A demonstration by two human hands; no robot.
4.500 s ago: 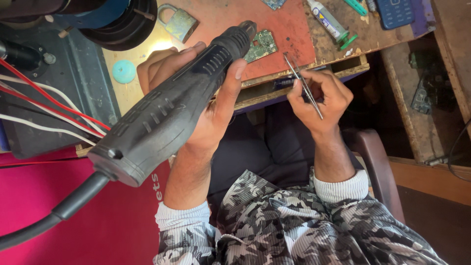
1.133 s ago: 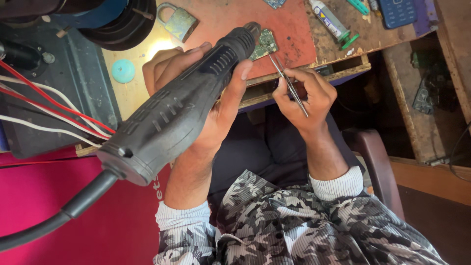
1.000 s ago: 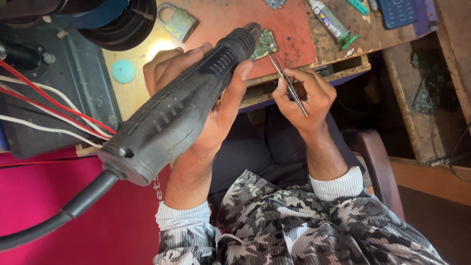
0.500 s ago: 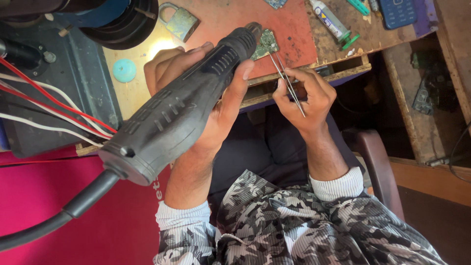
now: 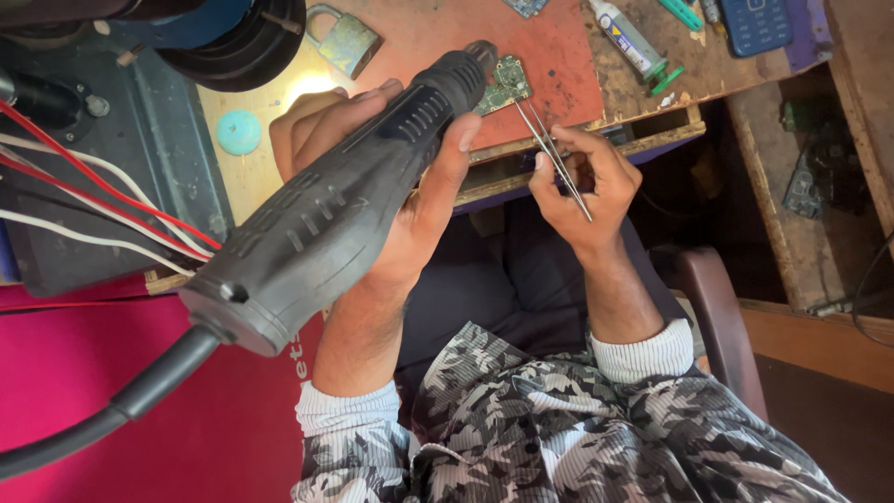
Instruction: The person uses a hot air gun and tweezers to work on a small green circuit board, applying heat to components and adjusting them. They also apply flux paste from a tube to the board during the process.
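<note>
My left hand (image 5: 424,200) grips a large dark grey hot-air gun (image 5: 317,233), its nozzle aimed at a small green circuit board (image 5: 507,84). The board lies on a red mat (image 5: 559,51) near the front edge of the wooden bench. My right hand (image 5: 591,191) pinches thin metal tweezers (image 5: 551,154); their tips reach up to the board's lower edge. A thick black cable (image 5: 102,424) runs from the gun's rear to the lower left.
A brass padlock (image 5: 346,42), a teal round disc (image 5: 239,132) and red and white wires (image 5: 93,210) lie to the left. A glue tube (image 5: 629,33) and a blue keypad phone (image 5: 759,20) sit at the back right. A pink surface (image 5: 140,373) is at the lower left.
My right hand has shifted left and up, bringing the tweezer tips from off the bench edge onto the circuit board. The hot-air gun has stayed nearly still.
</note>
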